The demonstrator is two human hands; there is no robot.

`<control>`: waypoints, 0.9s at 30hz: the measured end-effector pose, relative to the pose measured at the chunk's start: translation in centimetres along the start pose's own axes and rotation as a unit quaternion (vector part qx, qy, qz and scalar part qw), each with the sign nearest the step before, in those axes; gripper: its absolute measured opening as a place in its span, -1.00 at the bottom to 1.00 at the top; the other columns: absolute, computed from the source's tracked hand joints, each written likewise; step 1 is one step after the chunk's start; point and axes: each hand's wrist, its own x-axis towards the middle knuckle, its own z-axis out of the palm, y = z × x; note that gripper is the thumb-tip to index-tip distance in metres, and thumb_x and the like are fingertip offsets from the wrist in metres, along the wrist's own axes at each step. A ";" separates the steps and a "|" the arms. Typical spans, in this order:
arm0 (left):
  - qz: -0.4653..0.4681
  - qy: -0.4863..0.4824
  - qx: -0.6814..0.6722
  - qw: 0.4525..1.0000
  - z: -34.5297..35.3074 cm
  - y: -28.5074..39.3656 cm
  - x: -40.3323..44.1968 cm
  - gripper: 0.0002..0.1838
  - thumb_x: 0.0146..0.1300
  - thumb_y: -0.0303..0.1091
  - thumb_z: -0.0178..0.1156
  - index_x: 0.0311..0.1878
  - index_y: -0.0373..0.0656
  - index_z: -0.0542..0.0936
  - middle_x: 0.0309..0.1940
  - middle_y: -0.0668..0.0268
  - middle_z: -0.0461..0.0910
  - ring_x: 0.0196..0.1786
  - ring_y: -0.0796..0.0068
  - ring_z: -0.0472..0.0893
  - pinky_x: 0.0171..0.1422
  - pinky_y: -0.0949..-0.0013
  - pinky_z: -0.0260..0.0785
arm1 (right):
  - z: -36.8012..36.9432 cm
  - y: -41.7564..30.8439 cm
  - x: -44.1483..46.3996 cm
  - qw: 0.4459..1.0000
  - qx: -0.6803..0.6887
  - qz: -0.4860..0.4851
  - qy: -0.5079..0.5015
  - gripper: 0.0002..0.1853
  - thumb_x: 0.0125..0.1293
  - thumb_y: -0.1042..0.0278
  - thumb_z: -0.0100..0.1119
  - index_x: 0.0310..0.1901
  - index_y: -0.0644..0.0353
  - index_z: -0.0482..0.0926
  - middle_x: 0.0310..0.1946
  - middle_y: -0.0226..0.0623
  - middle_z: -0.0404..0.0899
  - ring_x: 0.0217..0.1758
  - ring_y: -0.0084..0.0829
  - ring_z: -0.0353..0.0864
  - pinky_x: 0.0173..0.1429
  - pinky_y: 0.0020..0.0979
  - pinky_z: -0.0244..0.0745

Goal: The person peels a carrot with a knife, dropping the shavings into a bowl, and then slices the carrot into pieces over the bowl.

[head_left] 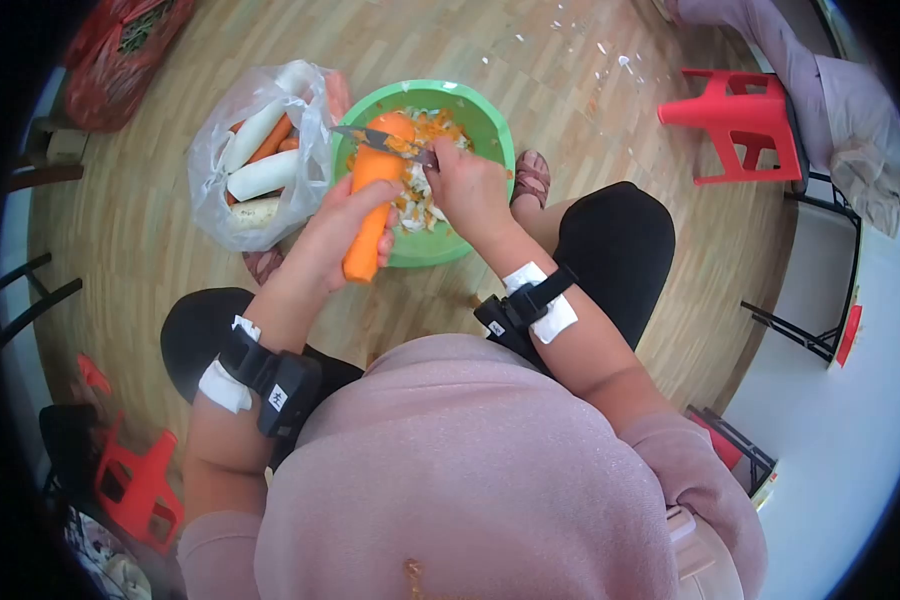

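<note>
My left hand (353, 222) is wrapped round the lower half of a thick orange carrot (380, 165), which is held at a slant over a green basin (500, 130). In my right hand (467, 187) is a peeling knife (355, 133), its pointed metal blade lying across the carrot's upper part. Orange bits cling to the blade. Inside the basin lie orange and whitish peelings (417, 212); my hands and the carrot hide part of them.
Left of the basin, a clear plastic bag (205, 190) holds white radishes (262, 176) and carrots. A red bag (120, 85) with greens sits farther left. Red stools (735, 120) stand right and lower left. White scraps (623, 60) dot the floor. Another person's leg (785, 50) shows upper right.
</note>
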 end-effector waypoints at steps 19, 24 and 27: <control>-0.006 0.005 0.008 1.000 0.0 0.3 -0.3 -0.68 0.21 -0.22 0.17 -0.08 -0.11 0.32 -0.54 0.38 0.41 -0.72 0.63 0.36 -0.69 0.52 0.23 | 0.0 0.1 0.2 0.995 0.063 0.082 -0.009 -0.84 0.20 0.27 0.13 -0.31 0.17 0.47 -0.58 -0.10 0.56 -0.49 -0.07 0.59 -0.42 -0.14 0.47; -0.015 0.000 0.000 1.000 0.3 0.1 -0.1 -0.67 0.21 -0.22 0.17 -0.07 -0.09 0.31 -0.54 0.38 0.40 -0.72 0.65 0.35 -0.70 0.54 0.20 | 0.2 1.1 0.1 0.994 0.012 0.110 -0.025 -0.82 0.19 0.25 0.13 -0.32 0.18 0.49 -0.57 -0.11 0.57 -0.47 -0.10 0.61 -0.38 -0.13 0.49; -0.009 -0.051 0.034 0.998 1.4 0.7 -1.2 -0.67 0.21 -0.21 0.16 -0.06 -0.09 0.31 -0.54 0.39 0.39 -0.73 0.66 0.34 -0.70 0.55 0.18 | 1.5 3.4 -0.3 0.977 -0.024 0.203 -0.054 -0.79 0.19 0.23 0.13 -0.33 0.21 0.51 -0.56 -0.07 0.58 -0.45 -0.09 0.61 -0.34 -0.10 0.50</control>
